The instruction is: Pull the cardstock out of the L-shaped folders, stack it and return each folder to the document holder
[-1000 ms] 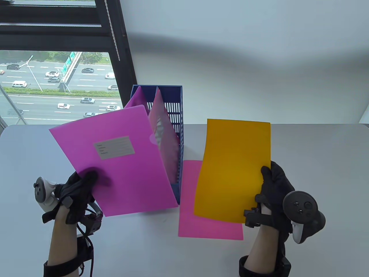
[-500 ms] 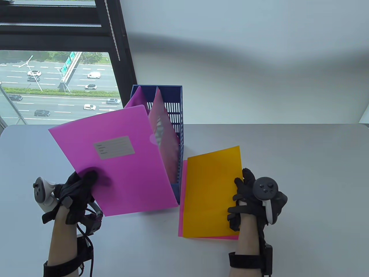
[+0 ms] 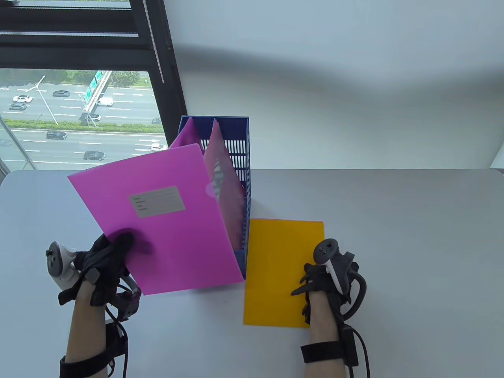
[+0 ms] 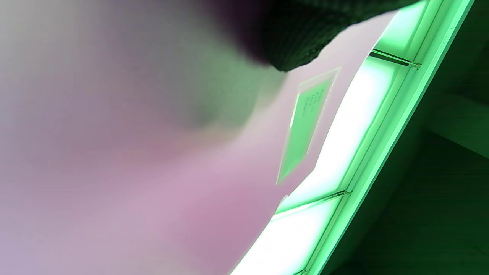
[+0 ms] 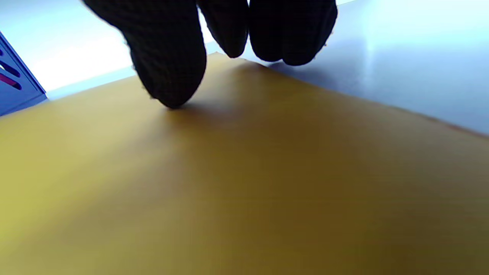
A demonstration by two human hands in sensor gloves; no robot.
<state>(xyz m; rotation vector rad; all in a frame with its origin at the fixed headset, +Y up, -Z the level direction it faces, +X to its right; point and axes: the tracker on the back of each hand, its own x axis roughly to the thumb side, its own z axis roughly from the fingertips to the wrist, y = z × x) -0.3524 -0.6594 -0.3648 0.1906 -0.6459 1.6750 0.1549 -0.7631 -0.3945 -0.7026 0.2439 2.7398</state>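
Observation:
My left hand [image 3: 114, 252] pinches the lower left corner of a magenta L-shaped folder [image 3: 157, 220] with a grey label and holds it tilted up in front of the blue document holder [image 3: 236, 130]. In the left wrist view the folder [image 4: 191, 172] fills the frame under a gloved fingertip [image 4: 301, 42]. An orange cardstock sheet [image 3: 275, 267] lies flat on the table right of the holder. My right hand [image 3: 311, 281] rests palm down on its right edge, and its fingertips [image 5: 168, 76] touch the sheet [image 5: 244, 172]. Two more pink folders [image 3: 220, 169] stand in the holder.
The holder stands at the table's [image 3: 413, 236] back edge, against a white wall and beside a window [image 3: 78, 118]. The holder's blue corner [image 5: 15, 91] shows at the left of the right wrist view. Grey tabletop [image 5: 401, 57] lies beyond the sheet.
My right hand has lowered the orange sheet from upright to flat, so it now covers the pink sheet on the table, and has turned palm down onto it. The left hand and folder have barely moved.

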